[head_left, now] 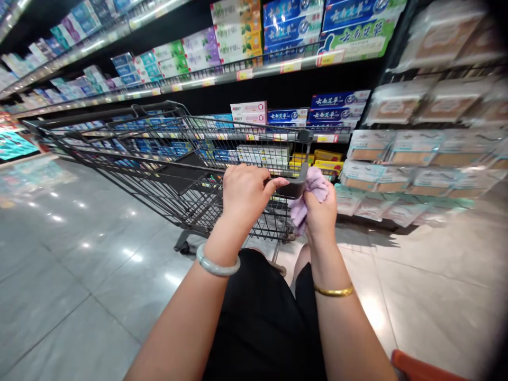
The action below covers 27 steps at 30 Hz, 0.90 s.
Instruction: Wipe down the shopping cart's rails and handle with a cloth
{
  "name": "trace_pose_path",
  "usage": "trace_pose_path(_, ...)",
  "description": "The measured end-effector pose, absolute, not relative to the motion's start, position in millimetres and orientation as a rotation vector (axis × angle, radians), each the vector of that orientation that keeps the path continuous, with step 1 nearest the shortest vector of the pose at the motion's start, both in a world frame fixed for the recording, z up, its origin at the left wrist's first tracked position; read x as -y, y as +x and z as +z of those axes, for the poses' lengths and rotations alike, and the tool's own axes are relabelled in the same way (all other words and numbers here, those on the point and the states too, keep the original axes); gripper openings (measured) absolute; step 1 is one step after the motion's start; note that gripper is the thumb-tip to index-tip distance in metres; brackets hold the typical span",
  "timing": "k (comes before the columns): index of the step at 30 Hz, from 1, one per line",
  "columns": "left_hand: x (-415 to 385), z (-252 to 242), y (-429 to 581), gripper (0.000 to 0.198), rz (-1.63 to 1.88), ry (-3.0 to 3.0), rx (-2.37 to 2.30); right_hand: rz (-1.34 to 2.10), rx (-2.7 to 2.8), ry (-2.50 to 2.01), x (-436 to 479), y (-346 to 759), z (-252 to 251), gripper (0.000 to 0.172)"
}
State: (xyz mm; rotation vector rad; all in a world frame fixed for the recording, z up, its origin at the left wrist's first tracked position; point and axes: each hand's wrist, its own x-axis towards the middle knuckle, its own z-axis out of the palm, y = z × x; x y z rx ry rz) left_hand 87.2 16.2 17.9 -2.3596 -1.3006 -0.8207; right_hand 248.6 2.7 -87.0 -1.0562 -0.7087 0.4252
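The middle shelf (226, 78) carries price tags along its metal front rail. At its right end lies a green carton (353, 42), with blue cartons (293, 24), then orange-and-white cartons (237, 32) and purple-and-white cartons (201, 50) to the left. Above the middle shelf, an upper shelf (107, 38) bears more boxes. Below it are pink-and-white cartons (249, 112) and, lower down, yellow boxes (327, 165). Right of it hang clear packets (416, 148), somewhat blurred. Grey floor tiles (51, 264) with bright reflections stretch out in front of it.
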Motion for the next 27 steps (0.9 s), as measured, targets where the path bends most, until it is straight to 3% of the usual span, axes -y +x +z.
trace_pose_path(9, -16.1, 14.6, 84.5, 0.065, -0.832, -2.33, 1.295, 0.415, 0.796, -1.238, -12.1, 257.6, -101.5, 0.046)
trace_pose_path(15, -13.6, 14.8, 83.4, 0.064, -0.814, -2.327, 1.292, 0.458, 0.763, -1.009, -3.2, 250.1, -90.8, 0.049)
trace_pose_path(27, 4.9, 14.2, 75.1, 0.059, -0.815, -2.248, 1.318, 0.449, 0.771, -1.047, 3.1, 224.8, -84.8, 0.042)
